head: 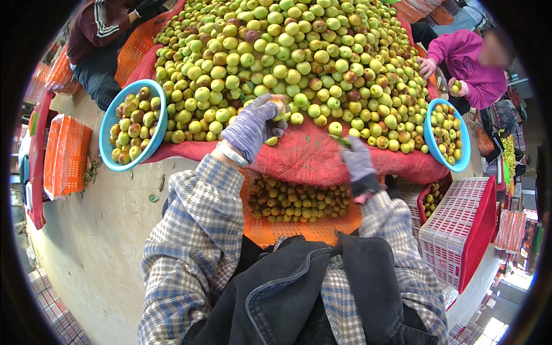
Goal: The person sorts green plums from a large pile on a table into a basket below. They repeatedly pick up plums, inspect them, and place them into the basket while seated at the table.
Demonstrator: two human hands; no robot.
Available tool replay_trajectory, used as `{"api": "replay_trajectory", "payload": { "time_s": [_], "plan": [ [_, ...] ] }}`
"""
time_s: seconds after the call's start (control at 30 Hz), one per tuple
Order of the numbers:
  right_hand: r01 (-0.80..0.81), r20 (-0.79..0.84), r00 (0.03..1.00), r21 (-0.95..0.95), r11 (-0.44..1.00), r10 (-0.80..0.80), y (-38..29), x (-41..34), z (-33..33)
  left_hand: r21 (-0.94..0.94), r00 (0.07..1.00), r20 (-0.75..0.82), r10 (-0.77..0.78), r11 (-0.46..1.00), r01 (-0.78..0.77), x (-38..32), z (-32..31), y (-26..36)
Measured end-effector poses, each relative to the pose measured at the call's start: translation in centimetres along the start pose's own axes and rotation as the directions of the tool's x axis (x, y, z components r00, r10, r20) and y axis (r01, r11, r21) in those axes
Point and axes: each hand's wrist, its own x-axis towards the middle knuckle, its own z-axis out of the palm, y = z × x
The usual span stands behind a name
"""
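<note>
A large heap of green and reddish-brown jujubes (276, 64) fills the table before me, on a red padded cloth (306, 151). My left hand (254, 125), in a purple-grey knit glove, is at the heap's near edge. Its fingers curl around a jujube (282, 114), partly hidden by them. To the right, over the cloth, my right hand (360, 161) is blurred by motion, in a similar glove with a dark cuff. At its fingertips it pinches a green leaf (340, 141). A few loose jujubes lie on the cloth between my hands.
Blue plastic baskets of jujubes stand at left (163, 125) and right (463, 148). Below the table edge sits an orange crate (297, 230) of jujubes. White and red crates (448, 233) stand right, an orange crate (64, 155) left. Two people sit at the heap's far sides.
</note>
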Motion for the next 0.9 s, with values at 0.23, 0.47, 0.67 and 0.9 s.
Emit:
{"api": "replay_trajectory", "payload": {
  "time_s": [0.23, 0.47, 0.67, 0.9],
  "plan": [
    [-0.133, -0.421, 0.886, 0.17, 0.977, 0.194, 7.6, -11.2, -17.6, -0.059, 0.999, -0.054, 0.002, 0.998, -0.005, -1.3, 0.7, 1.1],
    [-0.449, -0.297, 0.853, -0.837, 0.313, 0.429, 21.3, -24.8, -23.8, -0.142, 0.997, -0.079, 0.012, 0.99, -0.024, -0.2, 0.3, 0.6],
    [-0.386, -0.287, 0.92, -0.54, 0.748, 0.267, 13.2, -17.8, -21.2, -0.176, 0.995, -0.096, -0.022, 0.984, 0.005, 0.3, 0.4, 0.4],
    [0.186, -0.203, 0.921, -0.519, 0.834, -0.331, 2.7, 0.8, -14.5, -0.183, 0.996, -0.072, -0.06, 0.982, 0.046, 1.0, 0.5, 0.0]
  ]
}}
